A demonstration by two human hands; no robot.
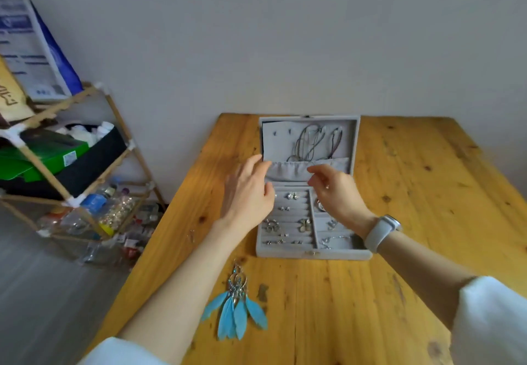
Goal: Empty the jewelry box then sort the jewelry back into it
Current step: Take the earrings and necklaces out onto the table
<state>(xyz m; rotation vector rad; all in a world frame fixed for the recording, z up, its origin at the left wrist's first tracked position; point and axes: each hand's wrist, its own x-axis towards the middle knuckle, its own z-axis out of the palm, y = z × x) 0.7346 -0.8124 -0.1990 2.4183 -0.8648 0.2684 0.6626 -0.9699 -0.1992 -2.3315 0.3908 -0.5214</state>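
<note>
Nearest you, the blue feather earrings lie on the wooden worktop, just in front of the grey jewelry box. The box stands open, small silver pieces in its tray slots. Over the tray, your left hand is spread with relaxed fingers, and your right hand curls loosely; whether it pinches anything is unclear. Beyond, necklaces hang inside the raised lid.

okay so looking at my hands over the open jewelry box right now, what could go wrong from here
1. The necklaces hanging in the lid overlap and could tangle if pulled out together.
2. The feather earrings lie near the table edge; the left hand or its forearm might sweep them off.
</note>
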